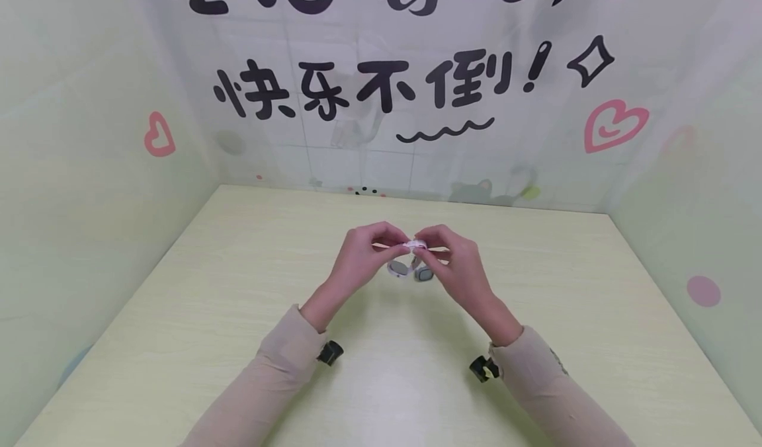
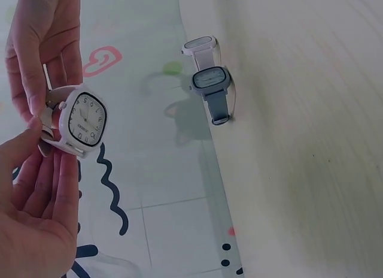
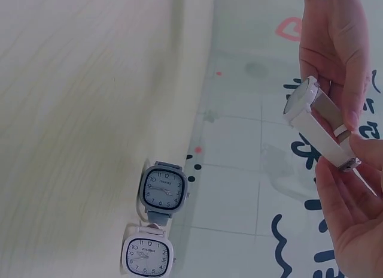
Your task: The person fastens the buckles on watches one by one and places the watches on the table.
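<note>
A white wristwatch with a squarish dial is held between both hands, its strap bent into a loop. My left hand pinches the strap at the fingertips. From the other side my right hand pinches the strap too, close to the metal buckle. The left wrist view shows the dial tilted away from the fingers. Beyond the hands, on the table, lie a grey-blue wristwatch and another white wristwatch, side by side. In the head view, the right hand covers that second white watch.
The pale wooden table runs back to a light wall sheet with black lettering and pink hearts. Similar sheets stand at the left and right. Dark camera mounts sit at both wrists.
</note>
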{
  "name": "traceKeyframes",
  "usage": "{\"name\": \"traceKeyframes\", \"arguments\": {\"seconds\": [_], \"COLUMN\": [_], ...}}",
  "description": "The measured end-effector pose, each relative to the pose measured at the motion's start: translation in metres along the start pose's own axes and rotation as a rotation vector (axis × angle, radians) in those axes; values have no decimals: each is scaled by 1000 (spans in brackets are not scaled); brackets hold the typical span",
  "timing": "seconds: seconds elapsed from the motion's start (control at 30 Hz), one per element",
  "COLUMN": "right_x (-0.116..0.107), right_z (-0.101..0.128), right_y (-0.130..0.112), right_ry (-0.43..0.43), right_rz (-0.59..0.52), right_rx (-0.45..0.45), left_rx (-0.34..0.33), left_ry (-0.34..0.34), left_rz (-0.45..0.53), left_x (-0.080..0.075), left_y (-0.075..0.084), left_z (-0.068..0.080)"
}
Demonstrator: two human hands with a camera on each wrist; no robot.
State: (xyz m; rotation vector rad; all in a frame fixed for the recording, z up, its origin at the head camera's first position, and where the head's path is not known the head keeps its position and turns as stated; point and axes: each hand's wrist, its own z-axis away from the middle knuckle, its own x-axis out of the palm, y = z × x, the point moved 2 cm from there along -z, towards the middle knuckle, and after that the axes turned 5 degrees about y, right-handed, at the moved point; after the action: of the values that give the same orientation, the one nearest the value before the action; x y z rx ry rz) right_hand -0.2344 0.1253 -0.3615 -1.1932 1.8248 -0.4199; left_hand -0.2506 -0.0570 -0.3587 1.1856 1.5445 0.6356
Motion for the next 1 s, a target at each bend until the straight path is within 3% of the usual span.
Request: {"name": "traceKeyframes", "arguments": {"seconds": [0.43,0.67,1.0], "right_x": [-4,-4,-2], "right_z": [2,4,5], "right_y": [1,3,6], "right_ry": [-3,-1,-39], "right_rz": [-36,-65,-109], "right_rx": [8,-72,-175], "left_rx": [-64,-94,-208], "left_ry": [43,41,26], "left_rz": [35,101,200], "left_x": [-10,-10,-12], "left_y": [-1,-3,-4], "left_z": [-6,-8,-9]}}
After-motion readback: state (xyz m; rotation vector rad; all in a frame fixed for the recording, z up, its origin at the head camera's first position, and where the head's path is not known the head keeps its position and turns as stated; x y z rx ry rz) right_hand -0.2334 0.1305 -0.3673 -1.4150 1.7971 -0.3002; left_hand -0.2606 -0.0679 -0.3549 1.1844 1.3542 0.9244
